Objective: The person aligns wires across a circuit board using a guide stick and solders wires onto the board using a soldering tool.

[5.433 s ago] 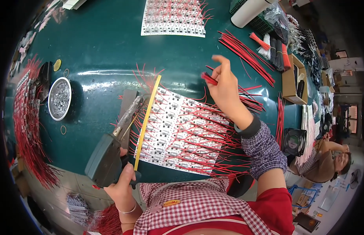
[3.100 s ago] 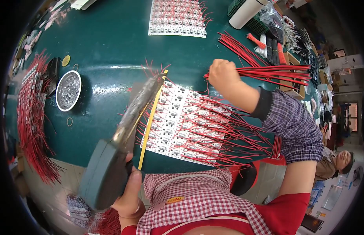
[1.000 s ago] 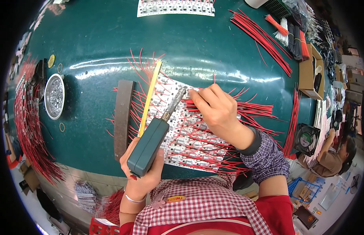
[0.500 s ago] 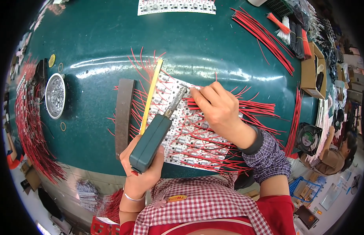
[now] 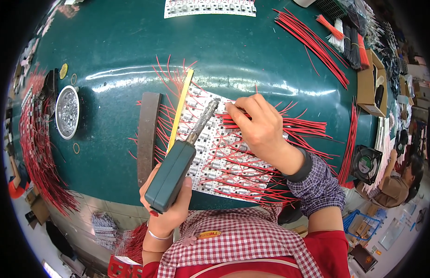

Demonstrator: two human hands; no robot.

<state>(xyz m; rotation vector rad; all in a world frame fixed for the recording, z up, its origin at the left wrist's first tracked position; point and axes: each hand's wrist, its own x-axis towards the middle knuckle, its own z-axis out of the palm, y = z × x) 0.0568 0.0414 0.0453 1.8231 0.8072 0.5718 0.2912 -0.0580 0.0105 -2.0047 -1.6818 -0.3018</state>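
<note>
My left hand (image 5: pixel 171 204) is wrapped round the dark green body of a soldering gun (image 5: pixel 171 173), whose scorched metal tip reaches up over a white circuit board panel (image 5: pixel 203 153). Rows of small components cover the panel, and many red wires (image 5: pixel 238 169) lie across it toward the right. At the panel's upper right, my right hand (image 5: pixel 259 123) is closed in a pinch on a red wire, its fingertips close beside the gun's tip. A yellow strip (image 5: pixel 180 109) runs along the panel's left edge. Left of that lies a dark flat bar (image 5: pixel 149 139), with red wire ends showing between them.
A white bowl of shiny bits (image 5: pixel 67 112) stands left, beside a heap of wired boards (image 5: pixel 32 139). Another panel (image 5: pixel 210 8) lies at the far edge. Red wire bundles (image 5: pixel 312 48), a cardboard box (image 5: pixel 372 85) and a black fan (image 5: pixel 365 163) are on the right; a person sits beyond.
My left hand and the soldering gun have shifted slightly left and toward me, the tip drawing a little away from my right fingertips. My right hand stays nearly in place.
</note>
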